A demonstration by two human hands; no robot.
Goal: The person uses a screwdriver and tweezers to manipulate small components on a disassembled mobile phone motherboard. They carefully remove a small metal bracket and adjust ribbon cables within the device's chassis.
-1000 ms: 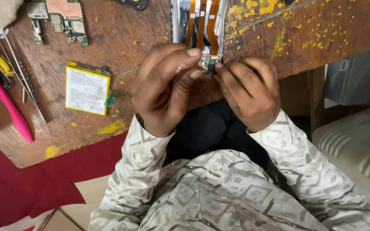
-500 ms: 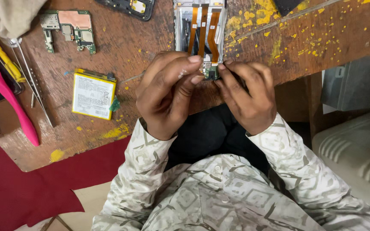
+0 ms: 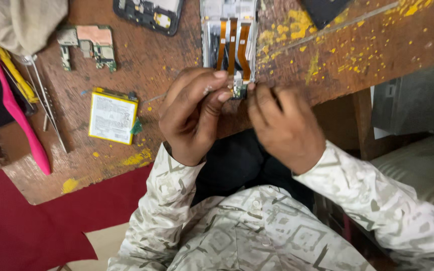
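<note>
Both hands on phone frame [image 3: 228, 35] at bench edge. Left hand [image 3: 193, 118] and right hand [image 3: 285, 125] fingertips pinching small connector board [image 3: 238, 91] at orange flex ends. Battery [image 3: 112, 116], motherboard [image 3: 89, 44] already out. Looks mid-teardown, flex still attached.

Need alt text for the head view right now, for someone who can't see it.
Both hands, left hand and right hand, pinch a small connector board at the end of orange flex cables on an opened phone frame. On the paint-spattered wooden bench lie a battery, a circuit board and a pink tool.
</note>
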